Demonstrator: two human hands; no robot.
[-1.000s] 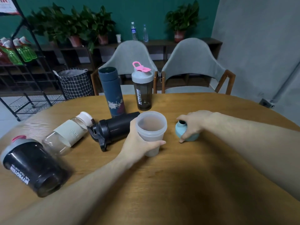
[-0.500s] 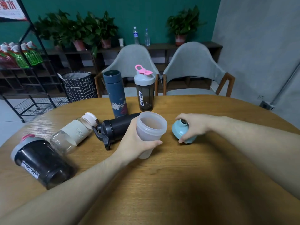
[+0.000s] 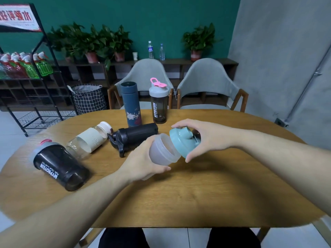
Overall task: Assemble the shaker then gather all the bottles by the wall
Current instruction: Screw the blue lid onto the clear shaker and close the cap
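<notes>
My left hand (image 3: 141, 161) grips a frosted clear shaker cup (image 3: 162, 152), tilted with its mouth toward the right, above the wooden table (image 3: 197, 194). My right hand (image 3: 206, 135) holds a light blue shaker lid (image 3: 180, 143) right against the cup's rim, tilted. Lying on the table to the left are a black bottle (image 3: 133, 136), a glass bottle with a cream sleeve (image 3: 89, 140) and a dark MYPROTEIN shaker (image 3: 59, 166). A navy flask (image 3: 131, 104) and a second MYPROTEIN shaker with a pink-tabbed lid (image 3: 159, 102) stand upright at the far edge.
Two grey chairs (image 3: 206, 81) stand behind the table. A grey wall (image 3: 277, 59) runs along the right. A black wire rack (image 3: 26, 74) with spray bottles and a checked basket (image 3: 88, 98) stand at the left. Potted plants and two water bottles line a back shelf.
My right hand lifted the blue lid off the table and carried it left to the cup's mouth. My left hand raised and tilted the cup toward it.
</notes>
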